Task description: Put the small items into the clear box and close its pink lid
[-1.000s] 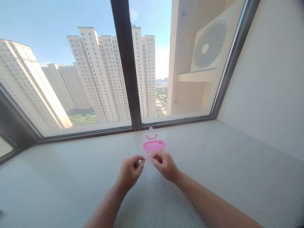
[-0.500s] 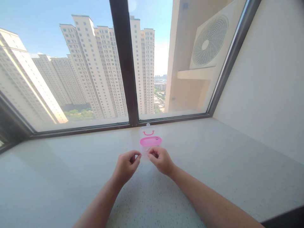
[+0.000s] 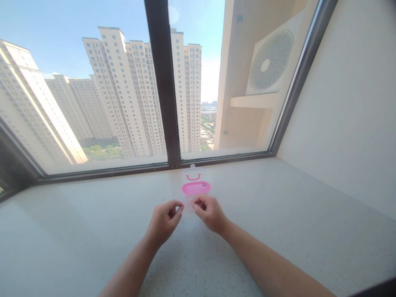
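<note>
A clear plastic packet (image 3: 194, 181) with a pink oval piece and a pink curved handle inside lies on the pale stone windowsill (image 3: 278, 214), its far end near the window frame. My left hand (image 3: 163, 221) and my right hand (image 3: 209, 212) are side by side at the packet's near edge. Each hand pinches that clear edge between thumb and forefinger, the other fingers curled in. The near part of the packet is almost see-through and hard to make out.
A dark window frame (image 3: 161, 82) with a central upright runs along the sill's far edge. A white wall (image 3: 349, 103) rises on the right. Outside are tall apartment blocks and an air-conditioner unit (image 3: 269, 60) on a ledge.
The view has shifted slightly. Both hands stay pinched at the packet's near edge, a little closer together than one second ago; the packet has hardly moved.
</note>
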A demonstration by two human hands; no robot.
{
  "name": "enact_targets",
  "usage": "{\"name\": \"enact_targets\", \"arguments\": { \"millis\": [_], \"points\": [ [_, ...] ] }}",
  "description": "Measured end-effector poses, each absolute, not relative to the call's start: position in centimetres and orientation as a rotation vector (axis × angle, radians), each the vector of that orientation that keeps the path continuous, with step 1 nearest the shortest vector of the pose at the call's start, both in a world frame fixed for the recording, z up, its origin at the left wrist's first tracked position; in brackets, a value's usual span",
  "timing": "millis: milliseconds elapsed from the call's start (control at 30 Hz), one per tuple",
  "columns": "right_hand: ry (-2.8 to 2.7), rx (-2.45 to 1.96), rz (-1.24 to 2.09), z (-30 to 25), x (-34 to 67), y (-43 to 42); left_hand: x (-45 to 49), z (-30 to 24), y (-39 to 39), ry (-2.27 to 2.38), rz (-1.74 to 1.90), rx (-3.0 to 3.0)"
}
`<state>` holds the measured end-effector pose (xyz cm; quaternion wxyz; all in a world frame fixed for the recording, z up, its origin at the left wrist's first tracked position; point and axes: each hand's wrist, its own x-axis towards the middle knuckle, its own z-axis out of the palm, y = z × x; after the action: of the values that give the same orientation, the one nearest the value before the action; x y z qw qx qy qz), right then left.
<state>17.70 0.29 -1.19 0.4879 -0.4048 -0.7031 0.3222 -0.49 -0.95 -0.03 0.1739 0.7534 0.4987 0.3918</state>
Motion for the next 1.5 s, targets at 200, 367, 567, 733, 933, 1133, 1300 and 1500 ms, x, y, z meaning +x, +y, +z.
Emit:
{"name": "enact_targets", "arguments": {
  "millis": [200, 367, 567, 733, 933, 1133, 1300, 1500],
  "points": [
    [-1.706, -0.985, 0.807, -1.20, 17.60, 0.23, -0.46, -0.11, -0.95, 1.405, 1.103, 2.127],
    [-1.706, -0.971, 0.811, -1.35, 17.48, 0.29, -0.49, -0.25, -0.97, 1.409, 1.091, 2.136],
    [-1.700, -0.979, 0.811, -1.19, 17.52, 0.24, -0.58, -0.36, -0.90, 1.406, 1.086, 2.121],
    [-1.707, -0.980, 0.815, -1.18, 17.60, 0.17, -0.59, -0.18, -0.97, 1.413, 1.106, 2.104],
    [-1.720, -0.968, 0.799, -1.23, 17.59, 0.20, -0.48, 0.06, -1.05, 1.421, 1.104, 2.113],
    [-1.706, -0.978, 0.783, -1.08, 17.64, 0.41, -0.57, -0.01, -0.95, 1.421, 1.093, 2.132],
    [-1.708, -0.973, 0.773, -1.09, 17.59, 0.45, -0.56, -0.22, -0.79, 1.414, 1.085, 2.136],
    [-1.704, -0.972, 0.786, -1.26, 17.63, 0.56, -0.56, -0.25, -0.73, 1.407, 1.106, 2.137]
  ]
}}
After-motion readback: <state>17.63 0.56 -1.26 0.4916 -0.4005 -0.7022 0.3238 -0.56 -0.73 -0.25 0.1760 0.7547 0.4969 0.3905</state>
